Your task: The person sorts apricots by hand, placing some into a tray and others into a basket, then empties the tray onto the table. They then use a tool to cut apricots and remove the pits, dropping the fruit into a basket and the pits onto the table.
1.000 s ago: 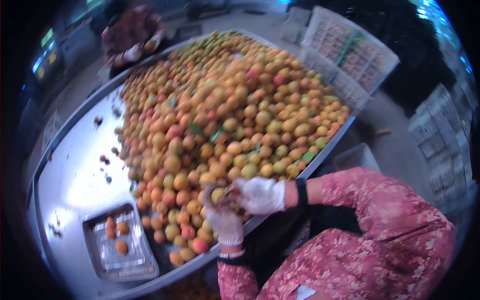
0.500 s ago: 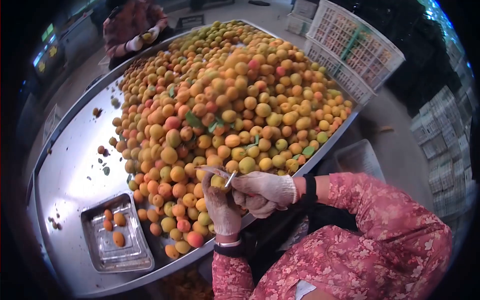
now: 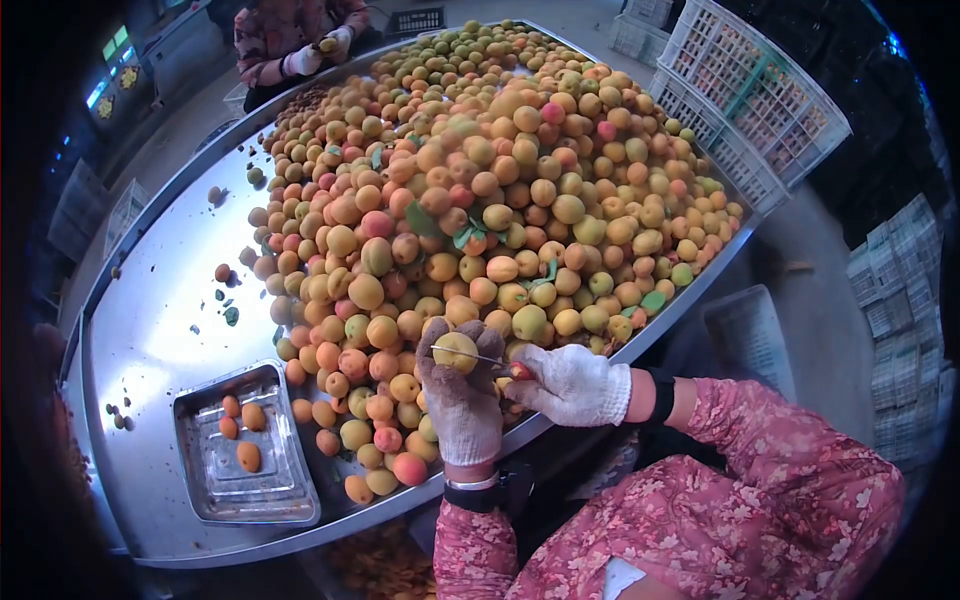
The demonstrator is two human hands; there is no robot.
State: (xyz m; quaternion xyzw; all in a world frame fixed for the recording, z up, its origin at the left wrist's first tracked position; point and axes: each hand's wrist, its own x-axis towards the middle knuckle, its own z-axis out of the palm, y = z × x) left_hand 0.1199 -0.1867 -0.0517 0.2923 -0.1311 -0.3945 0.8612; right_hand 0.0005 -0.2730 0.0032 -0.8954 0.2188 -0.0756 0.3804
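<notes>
My left hand (image 3: 462,410), in a white glove soiled brown at the fingers, is closed around a yellow-green apricot (image 3: 456,352). My right hand (image 3: 575,385), gloved in white, grips a small knife by its red handle (image 3: 520,371). The thin knife blade (image 3: 470,354) lies across the face of the apricot. Both hands are over the near edge of a metal table (image 3: 165,330), close beside a big heap of apricots (image 3: 480,230) with a few green leaves in it.
A metal tray (image 3: 272,500) with several small orange fruits stands at the left. Across the table, another person (image 3: 300,45) in gloves holds a fruit. Plastic crates (image 3: 755,85) stand at the back right, and a pale bin (image 3: 750,335) is beside the table. More crates (image 3: 905,330) are stacked far right.
The knife has swung from pointing up left, above the fruit, to lying across the apricot. My right hand has shifted right and turned. The whole view has moved slightly.
</notes>
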